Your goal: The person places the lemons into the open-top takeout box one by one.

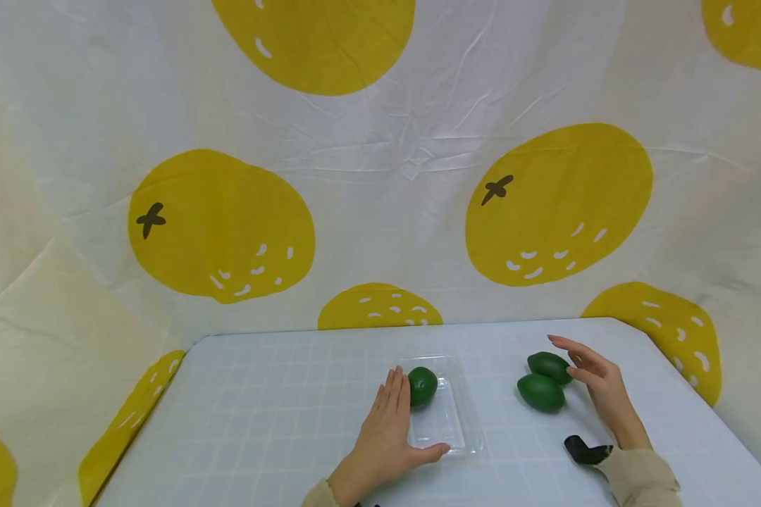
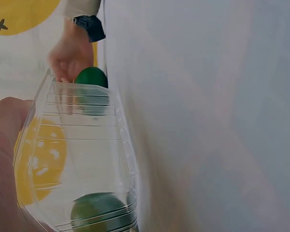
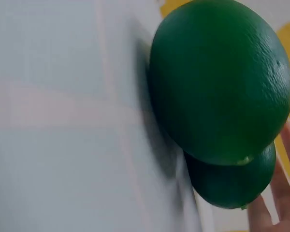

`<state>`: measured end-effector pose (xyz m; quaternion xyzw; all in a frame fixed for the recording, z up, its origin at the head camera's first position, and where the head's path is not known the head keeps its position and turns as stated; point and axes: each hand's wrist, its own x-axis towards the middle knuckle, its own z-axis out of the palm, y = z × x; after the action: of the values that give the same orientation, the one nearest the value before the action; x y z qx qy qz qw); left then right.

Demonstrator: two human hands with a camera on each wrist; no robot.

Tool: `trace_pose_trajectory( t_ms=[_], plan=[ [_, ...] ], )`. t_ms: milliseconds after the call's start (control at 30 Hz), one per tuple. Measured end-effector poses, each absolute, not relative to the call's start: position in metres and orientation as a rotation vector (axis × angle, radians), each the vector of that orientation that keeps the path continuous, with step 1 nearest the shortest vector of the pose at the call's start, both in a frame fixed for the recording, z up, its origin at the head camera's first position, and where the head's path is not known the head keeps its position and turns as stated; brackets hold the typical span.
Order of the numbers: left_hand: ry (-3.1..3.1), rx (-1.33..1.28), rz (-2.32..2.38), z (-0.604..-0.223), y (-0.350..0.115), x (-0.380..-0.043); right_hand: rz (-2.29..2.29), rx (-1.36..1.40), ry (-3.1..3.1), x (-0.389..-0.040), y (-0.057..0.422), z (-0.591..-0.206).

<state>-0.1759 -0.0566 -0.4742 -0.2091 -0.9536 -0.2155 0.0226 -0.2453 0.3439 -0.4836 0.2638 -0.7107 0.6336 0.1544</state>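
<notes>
A clear plastic container (image 1: 459, 401) stands on the table with one smooth, dark green lime-like fruit (image 1: 422, 386) at its far end. Along the container's left side lies my left hand (image 1: 385, 436), fingers straight and thumb spread toward the near rim. Two more green fruits rest on the table to the right, a nearer one (image 1: 541, 393) and a farther one (image 1: 550, 367), side by side. Just right of them is my right hand (image 1: 599, 387), its fingers spread and slightly bent beside the farther fruit. In the right wrist view, the nearer fruit (image 3: 220, 82) partly hides the farther one (image 3: 232, 179).
A pale checked cloth (image 1: 260, 415) covers the table. Behind it hangs a white curtain (image 1: 380, 211) printed with big yellow fruits. A black strap (image 1: 586, 451) sits at my right wrist.
</notes>
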Motion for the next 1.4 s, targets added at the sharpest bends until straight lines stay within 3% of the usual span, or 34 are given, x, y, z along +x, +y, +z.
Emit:
trace_pose_trajectory(
  t_ms=[233,733,1133,1400],
  plan=[
    [-2.954,-0.652,-0.647,-0.475,-0.056,-0.176,1.749,0.923,-2.183,-0.25,0.353,-0.502],
    [-2.952,-0.642,-0.64,-0.477,-0.055,-0.178,1.476,0.679,-2.373,-0.248,0.353,-0.513],
    [-2.959,-0.632,-0.633,-0.477,-0.055,-0.178,1.155,0.223,-2.626,-0.243,0.351,-0.509],
    [-2.97,-0.623,-0.627,-0.476,-0.055,-0.178,1.074,0.174,-2.583,-0.244,0.353,-0.509]
  ],
)
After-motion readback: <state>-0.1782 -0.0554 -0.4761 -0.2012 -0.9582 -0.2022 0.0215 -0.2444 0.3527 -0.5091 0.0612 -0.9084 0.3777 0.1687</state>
